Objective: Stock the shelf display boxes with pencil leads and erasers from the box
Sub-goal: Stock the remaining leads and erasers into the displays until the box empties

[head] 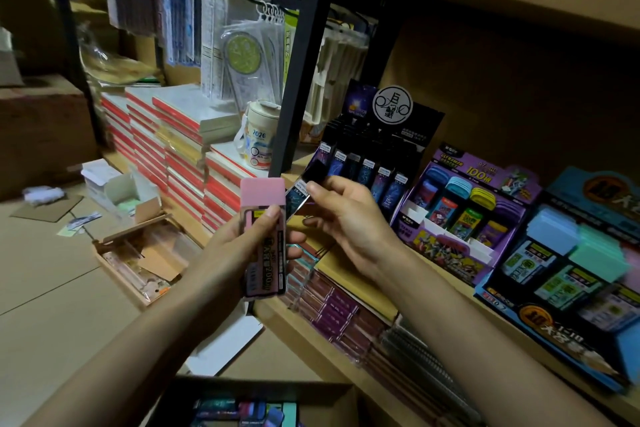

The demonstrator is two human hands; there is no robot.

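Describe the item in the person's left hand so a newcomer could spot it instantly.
Start at the black upright post between the shelving bays; in front of its lower end, the left hand grips a tall flat case. Its pale pink cap and pink body set it apart from the slimmer, black-capped dark case pinched in the right hand.

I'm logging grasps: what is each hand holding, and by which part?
Left hand: pink case, grip round its body below the cap. Right hand: dark case, pinched near its black cap.
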